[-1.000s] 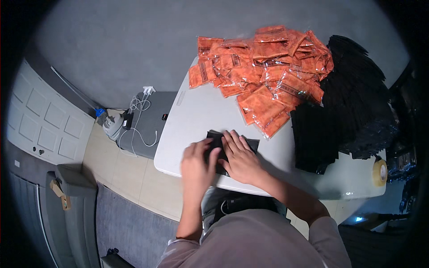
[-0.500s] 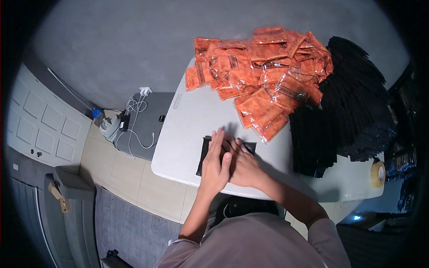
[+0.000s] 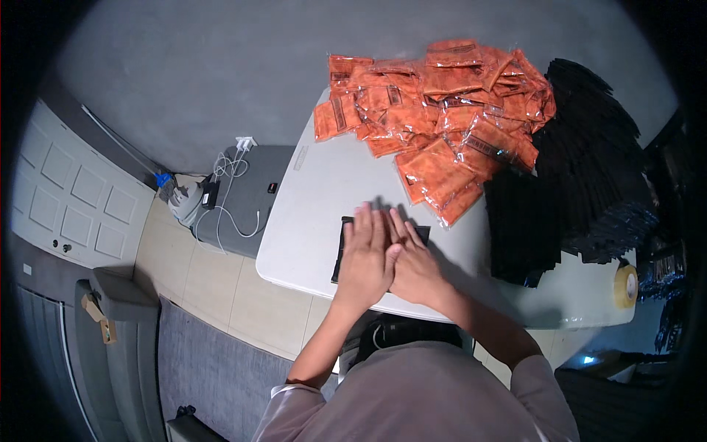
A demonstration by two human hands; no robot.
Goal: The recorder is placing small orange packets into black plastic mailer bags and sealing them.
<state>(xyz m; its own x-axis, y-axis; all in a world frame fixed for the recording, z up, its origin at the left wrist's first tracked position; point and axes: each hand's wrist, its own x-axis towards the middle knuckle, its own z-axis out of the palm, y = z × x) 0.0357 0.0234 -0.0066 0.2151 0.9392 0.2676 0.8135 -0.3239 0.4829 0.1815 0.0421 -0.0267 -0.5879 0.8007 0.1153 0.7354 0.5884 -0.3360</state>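
While both hands (image 3: 367, 264) lie flat, touching, black piece (image 3: 423, 233) beneath; edges showing left and right

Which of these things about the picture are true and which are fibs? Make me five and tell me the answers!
1. The left hand and right hand lie over a flat black piece on the white table. True.
2. Both hands are squeezed into fists. False: their fingers are stretched out.
3. A big black pile is to the right of the orange packets. True.
4. The orange packets are all inside a box. False: they lie in a jumbled heap on the table.
5. The tape roll sits at the table's left edge. False: it is near the right edge.
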